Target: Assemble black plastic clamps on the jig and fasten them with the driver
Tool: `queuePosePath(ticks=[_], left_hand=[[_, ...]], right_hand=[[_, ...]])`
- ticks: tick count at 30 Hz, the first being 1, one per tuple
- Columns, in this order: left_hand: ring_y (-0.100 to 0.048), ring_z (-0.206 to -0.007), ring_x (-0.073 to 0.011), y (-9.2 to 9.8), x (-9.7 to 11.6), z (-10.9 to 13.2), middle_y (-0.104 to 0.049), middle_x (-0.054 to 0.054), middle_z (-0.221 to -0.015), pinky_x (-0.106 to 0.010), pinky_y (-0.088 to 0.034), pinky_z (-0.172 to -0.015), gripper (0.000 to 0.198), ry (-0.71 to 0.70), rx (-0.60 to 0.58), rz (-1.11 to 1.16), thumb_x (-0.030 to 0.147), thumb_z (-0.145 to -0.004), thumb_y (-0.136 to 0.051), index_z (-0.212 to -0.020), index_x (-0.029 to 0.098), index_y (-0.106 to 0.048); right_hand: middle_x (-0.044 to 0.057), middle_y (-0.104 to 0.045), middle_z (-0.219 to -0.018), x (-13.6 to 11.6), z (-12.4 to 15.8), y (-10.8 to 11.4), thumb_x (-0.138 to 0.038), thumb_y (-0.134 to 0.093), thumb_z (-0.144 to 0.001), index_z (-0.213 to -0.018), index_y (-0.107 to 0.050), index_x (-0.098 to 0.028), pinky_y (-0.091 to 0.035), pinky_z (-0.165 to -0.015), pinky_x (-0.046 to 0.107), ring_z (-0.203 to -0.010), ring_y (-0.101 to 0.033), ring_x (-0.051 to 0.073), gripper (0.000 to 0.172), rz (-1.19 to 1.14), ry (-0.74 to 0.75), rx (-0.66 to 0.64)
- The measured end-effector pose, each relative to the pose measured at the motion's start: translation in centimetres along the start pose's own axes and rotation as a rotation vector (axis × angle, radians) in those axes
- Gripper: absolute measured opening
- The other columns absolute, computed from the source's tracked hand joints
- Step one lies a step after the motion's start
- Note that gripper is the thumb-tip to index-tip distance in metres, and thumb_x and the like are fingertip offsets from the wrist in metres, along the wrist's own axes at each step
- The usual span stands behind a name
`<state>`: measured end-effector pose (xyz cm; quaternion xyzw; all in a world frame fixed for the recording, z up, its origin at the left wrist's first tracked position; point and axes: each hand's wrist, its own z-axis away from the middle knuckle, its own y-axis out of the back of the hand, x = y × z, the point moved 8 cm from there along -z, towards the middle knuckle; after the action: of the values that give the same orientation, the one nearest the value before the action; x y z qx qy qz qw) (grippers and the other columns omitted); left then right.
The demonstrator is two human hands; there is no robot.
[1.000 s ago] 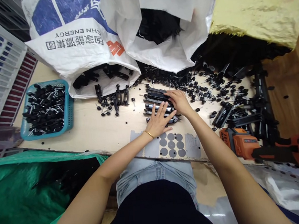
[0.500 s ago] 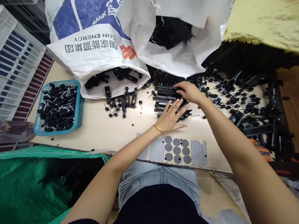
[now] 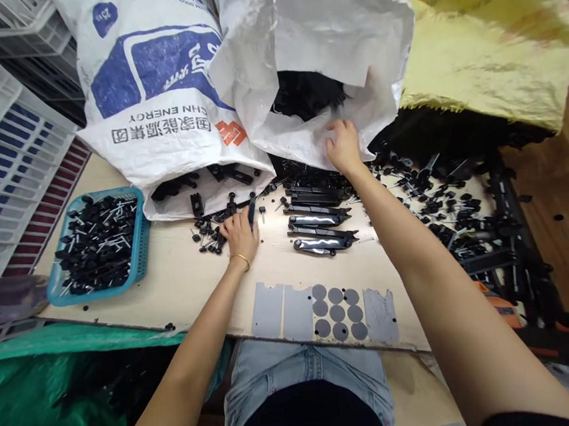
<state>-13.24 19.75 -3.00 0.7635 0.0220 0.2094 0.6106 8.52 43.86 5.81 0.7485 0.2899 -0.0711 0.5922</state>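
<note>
My left hand [image 3: 241, 235] has its fingers curled round a small black slotted part [image 3: 251, 211], among similar parts and black-headed pins [image 3: 210, 240] in front of the left sack. At the front lip of the middle white sack [image 3: 303, 136] is my right hand [image 3: 344, 146], thumb and fingertips apart, with nothing visible between them. Dark contents [image 3: 307, 93] show inside that sack. Several long black parts [image 3: 319, 221] lie side by side on the table below my right hand, some with shiny strips along them.
A blue basket [image 3: 142, 250] full of black-headed pins stands at the left. The printed white sack [image 3: 159, 127] lies behind, with a yellow sack [image 3: 479, 53] at the right. Grey patches [image 3: 299, 313] mark the table's front edge. Loose pins [image 3: 441, 194] cover the right side.
My left hand has moved left from the row of long black parts to the small slotted parts. My right hand has gone from the row up to the middle sack's lip.
</note>
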Motion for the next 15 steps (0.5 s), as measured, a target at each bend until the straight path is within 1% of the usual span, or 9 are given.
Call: queuePosePath(ticks=[3,5,7,9,12,14,15], left_hand=[[-0.05,-0.11,-0.0283,-0.6,0.6,-0.2,-0.058,-0.014,-0.113,-0.051,-0.025,-0.107,0.041,-0.101,-0.06,0.027,0.021,-0.09,-0.04,-0.128,0.017,-0.054],[-0.052,-0.108,-0.0257,-0.7,0.8,-0.4,-0.057,-0.012,-0.109,-0.051,-0.022,-0.11,0.038,-0.151,-0.069,0.039,0.019,-0.091,-0.039,-0.124,0.018,-0.057],[-0.053,-0.108,-0.025,-0.7,0.8,-0.5,-0.057,-0.012,-0.107,-0.052,-0.021,-0.112,0.037,-0.171,-0.045,0.044,0.018,-0.091,-0.039,-0.123,0.017,-0.057],[-0.053,-0.108,-0.0246,-0.7,0.8,-0.6,-0.057,-0.011,-0.105,-0.053,-0.022,-0.112,0.036,-0.188,-0.018,0.047,0.018,-0.091,-0.039,-0.122,0.017,-0.057],[-0.054,-0.105,-0.0235,-0.9,0.8,-0.6,-0.057,-0.01,-0.103,-0.054,-0.023,-0.113,0.035,-0.196,0.007,0.047,0.018,-0.091,-0.041,-0.122,0.018,-0.057],[-0.054,-0.104,-0.0232,-1.0,0.6,-0.7,-0.057,-0.01,-0.103,-0.053,-0.023,-0.113,0.034,-0.194,0.014,0.05,0.018,-0.091,-0.042,-0.122,0.019,-0.057],[-0.054,-0.105,-0.0232,-1.1,0.6,-0.7,-0.057,-0.01,-0.103,-0.053,-0.023,-0.113,0.034,-0.194,0.015,0.051,0.018,-0.091,-0.043,-0.122,0.019,-0.057]], right_hand=[[0.017,-0.048,-0.131,-0.1,-3.6,-0.6,-0.01,-0.051,-0.084,-0.122,-0.051,-0.012,-0.035,-0.106,0.042,-0.123,-0.045,0.027,0.038,0.044,-0.058,0.018],[0.02,-0.044,-0.136,0.1,-6.1,-1.1,-0.01,-0.053,-0.084,-0.127,-0.047,-0.007,-0.032,-0.106,0.041,-0.128,-0.041,0.028,0.044,0.063,-0.091,0.024],[0.024,-0.04,-0.138,0.7,-8.6,-1.8,-0.018,-0.051,-0.086,-0.123,-0.047,0.002,-0.029,-0.106,0.042,-0.131,-0.037,0.032,0.042,0.083,-0.126,0.021],[0.029,-0.037,-0.138,1.5,-10.7,-2.7,-0.025,-0.047,-0.087,-0.112,-0.049,0.008,-0.027,-0.104,0.045,-0.133,-0.034,0.035,0.042,0.099,-0.154,0.026],[0.033,-0.041,-0.134,2.6,-13.2,-3.6,-0.027,-0.059,-0.081,-0.099,-0.05,0.007,-0.026,-0.102,0.052,-0.132,-0.033,0.032,0.04,0.081,-0.183,0.108],[0.031,-0.045,-0.132,3.2,-14.3,-3.8,-0.027,-0.065,-0.077,-0.095,-0.051,0.002,-0.026,-0.101,0.055,-0.132,-0.034,0.028,0.037,0.033,-0.156,0.186],[0.029,-0.046,-0.132,3.3,-14.7,-3.9,-0.028,-0.063,-0.078,-0.093,-0.051,0.0,-0.026,-0.101,0.054,-0.131,-0.035,0.025,0.034,0.006,-0.113,0.202]])
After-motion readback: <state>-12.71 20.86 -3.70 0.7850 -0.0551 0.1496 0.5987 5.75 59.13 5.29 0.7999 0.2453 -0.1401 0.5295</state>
